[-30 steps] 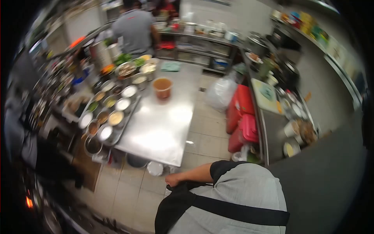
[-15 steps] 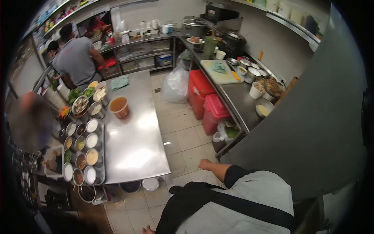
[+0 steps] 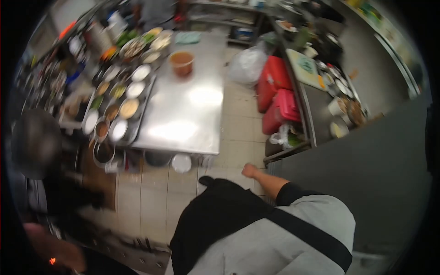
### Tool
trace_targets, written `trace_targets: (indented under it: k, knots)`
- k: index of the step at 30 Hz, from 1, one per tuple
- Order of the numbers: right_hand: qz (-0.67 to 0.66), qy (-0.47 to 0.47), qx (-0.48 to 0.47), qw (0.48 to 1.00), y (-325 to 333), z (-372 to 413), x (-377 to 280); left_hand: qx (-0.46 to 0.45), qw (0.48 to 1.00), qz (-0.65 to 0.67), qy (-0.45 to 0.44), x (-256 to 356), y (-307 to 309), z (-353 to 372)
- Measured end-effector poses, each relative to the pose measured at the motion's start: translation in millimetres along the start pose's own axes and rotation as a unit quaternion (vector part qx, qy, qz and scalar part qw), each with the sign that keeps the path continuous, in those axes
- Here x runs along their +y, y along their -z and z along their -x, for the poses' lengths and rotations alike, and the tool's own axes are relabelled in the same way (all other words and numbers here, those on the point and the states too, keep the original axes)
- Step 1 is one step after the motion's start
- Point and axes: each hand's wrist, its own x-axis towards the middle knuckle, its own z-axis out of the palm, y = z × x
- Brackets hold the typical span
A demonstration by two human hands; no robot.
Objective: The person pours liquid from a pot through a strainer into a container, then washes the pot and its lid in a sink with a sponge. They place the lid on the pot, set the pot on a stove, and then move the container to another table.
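My right hand (image 3: pixel 250 170) hangs low in front of my body, over the tiled floor, with its fingers curled in and nothing visible in them. It is between the metal table (image 3: pixel 183 128) and the dark grey panel (image 3: pixel 339 169) at my right, touching neither. My left hand is out of sight. On the table stands a tub of orange-brown liquid (image 3: pixel 182 64), well ahead of me. Along its left side sits a tray (image 3: pixel 143 112) with several round containers of white, yellow and brown food.
A person in dark clothing (image 3: pixel 59 192) is close on my left, blurred. Another person in grey (image 3: pixel 158 16) stands beyond the table. Red bins (image 3: pixel 272 85) and a clear plastic bag (image 3: pixel 247 64) line the right counter (image 3: pixel 316 110). A white lid (image 3: pixel 181 163) lies near the table's front edge.
My view has swung left and down, so the table and counter appear higher and farther right. My left hand has dropped out of view. The person at left shows more fully.
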Motion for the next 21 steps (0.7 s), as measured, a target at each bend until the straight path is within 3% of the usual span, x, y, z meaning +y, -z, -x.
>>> trace_targets:
  k: [2, 4, 6, 9, 11, 13, 15, 18, 21]
  knots:
    - [-0.009, -0.027, -0.071, 0.997, 52, 11, -44, 0.046, 0.984, 0.063, -0.159, 68, -2, -75]
    - [-0.026, 0.024, 0.166, 0.986, 60, 1, -45, 0.036, 0.969, 0.096, -0.225, 114, -19, -101]
    - [-0.1, 0.037, 0.302, 0.947, 88, -24, -56, 0.022, 0.965, 0.1, -0.239, 140, -43, -108]
    - [-0.277, 0.084, 0.297, 0.91, 145, -56, -101, -0.009, 0.965, 0.069, -0.251, 162, -79, -104]
    - [-0.221, 0.12, 0.359, 0.899, 174, -78, -128, 0.001, 0.968, 0.062, -0.245, 168, -104, -90]
    - [-0.291, 0.169, 0.305, 0.891, 214, -82, -150, 0.006, 0.968, 0.061, -0.243, 174, -130, -80]
    - [-0.25, 0.18, 0.289, 0.906, 248, -81, -169, -0.001, 0.968, 0.06, -0.242, 178, -148, -75]
    - [-0.253, 0.198, 0.284, 0.903, 281, -72, -165, -0.012, 0.967, 0.066, -0.244, 181, -181, -77]
    - [-0.261, 0.181, 0.279, 0.906, 277, -82, -110, 0.027, 0.963, 0.092, -0.251, 183, -209, -78]
